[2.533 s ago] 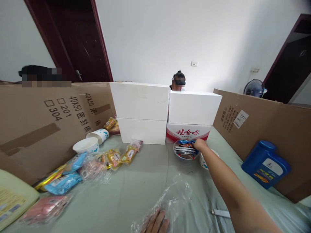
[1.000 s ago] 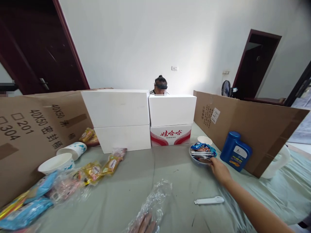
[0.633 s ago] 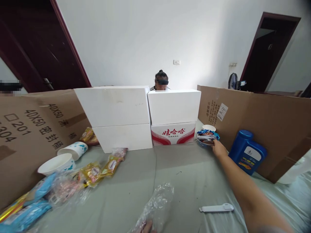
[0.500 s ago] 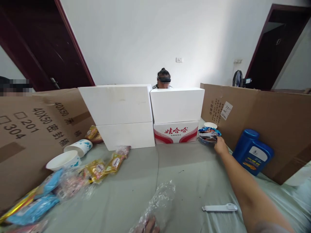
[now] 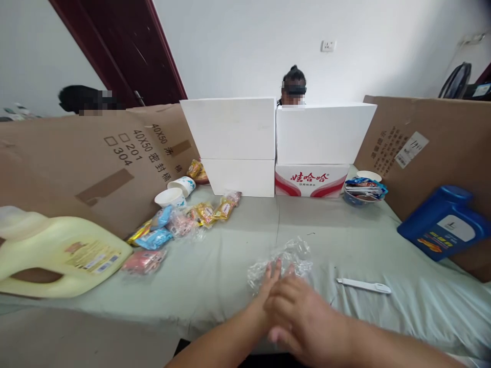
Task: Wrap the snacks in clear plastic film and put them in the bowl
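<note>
A crumpled clear plastic bag [image 5: 296, 254] lies on the green cloth in front of me. My left hand [image 5: 270, 278] reaches onto it, fingers stretched out and spread against the plastic. Crossing over it, my right hand [image 5: 303, 312] rests across the back of the left hand and wrist; its fingers are loosely bent and apart, and I see nothing in them. Part of the left hand is hidden beneath. To the right of both hands lies a white utility knife [image 5: 364, 285].
Snack packets [image 5: 155, 238], paper bowls [image 5: 171, 197] and a pale yellow jug [image 5: 88, 255] are on the left. White boxes [image 5: 238, 176] stand ahead. A bowl of packets [image 5: 360, 197] and a blue bottle [image 5: 445, 222] are on the right. Cardboard [image 5: 92, 153] borders the sides; two people are beyond.
My right hand has left the bowl of packets at the right and come back over my left hand. The plastic bag lies flatter and more bunched. The view has shifted left and down.
</note>
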Demonstrator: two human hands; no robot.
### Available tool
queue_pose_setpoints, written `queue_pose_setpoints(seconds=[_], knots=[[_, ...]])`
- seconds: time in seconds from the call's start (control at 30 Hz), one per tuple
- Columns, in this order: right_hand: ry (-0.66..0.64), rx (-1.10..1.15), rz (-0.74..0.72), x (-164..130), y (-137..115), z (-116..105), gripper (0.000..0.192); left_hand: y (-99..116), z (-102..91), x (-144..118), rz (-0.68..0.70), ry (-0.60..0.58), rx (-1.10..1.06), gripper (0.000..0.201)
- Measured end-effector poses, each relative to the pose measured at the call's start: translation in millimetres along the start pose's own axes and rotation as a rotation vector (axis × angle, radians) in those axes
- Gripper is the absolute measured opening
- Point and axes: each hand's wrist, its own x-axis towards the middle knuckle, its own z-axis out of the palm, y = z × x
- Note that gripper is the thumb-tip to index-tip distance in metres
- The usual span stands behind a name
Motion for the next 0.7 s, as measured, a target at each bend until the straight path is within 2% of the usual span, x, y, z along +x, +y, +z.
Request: queue_pose_setpoints(seconds=[0.07,0.13,0.2,0.27,0.37,0.43,0.5,0.57,0.6,0.67,0.7], knots=[[-0.123,-0.153,0.157,-0.5,-9.2,22.6,0.035,-9.6,-0.2,1.3,0.126,-0.036,-0.048,0.063],[-0.201,-0.340,0.414,-12.2,5.8,36.4,0.047,-28.9,-5.0,-7.5,0.195,-0.064,-0.080,0.080],[-0.286,-0.474,0.595,-34.1,28.5,41.6,0.053,-54.9,-15.1,-23.3,0.162,-0.077,-0.092,0.090],[-0.344,-0.554,0.669,-58.3,44.1,39.2,0.052,-81.1,-27.1,-40.1,0.074,-0.076,-0.093,0.089],[-0.396,-0.549,0.686,-76.1,46.7,25.5,0.037,-103.9,-39.4,-53.9,-0.017,-0.043,-0.098,0.082],[-0.364,-0.510,0.644,-67.1,42.5,16.4,0.033,-101.7,-40.3,-50.6,-0.026,-0.006,-0.102,0.069],[-0.252,-0.467,0.570,-45.0,41.7,14.2,0.035,-88.6,-35.3,-38.9,-0.016,0.054,-0.097,0.046],[-0.134,-0.418,0.507,-19.9,48.2,22.0,0.032,-72.6,-26.1,-24.0,-0.002,0.121,-0.075,0.028],[-0.099,-0.397,0.487,-9.7,54.2,29.2,0.030,-66.4,-20.7,-17.6,0.004,0.153,-0.062,0.026],[-0.082,-0.378,0.468,1.1,70.0,46.9,0.032,-61.4,-10.1,-10.0,0.009,0.197,-0.046,0.034],[-0.090,-0.378,0.471,1.2,78.7,55.7,0.040,-63.0,-5.7,-9.6,0.002,0.208,-0.043,0.043]])
